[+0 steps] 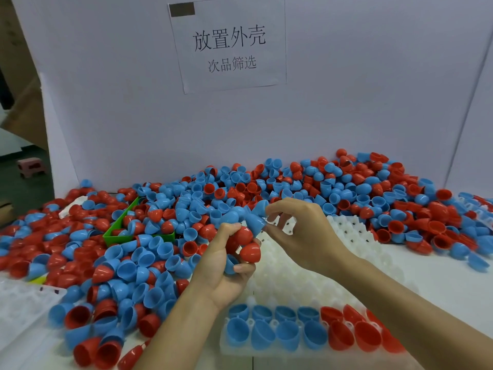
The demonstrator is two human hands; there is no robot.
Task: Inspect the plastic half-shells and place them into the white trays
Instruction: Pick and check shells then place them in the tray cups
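Observation:
A big heap of red and blue plastic half-shells covers the table. My left hand grips a bunch of red and blue shells above the white tray. My right hand pinches one blue half-shell just above that bunch. The tray's two nearest rows hold blue shells on the left and red shells on the right, open side up.
A green bin lies half buried in the heap at left. Another white tray sits at the near left edge. A white board with a paper sign walls off the back and sides.

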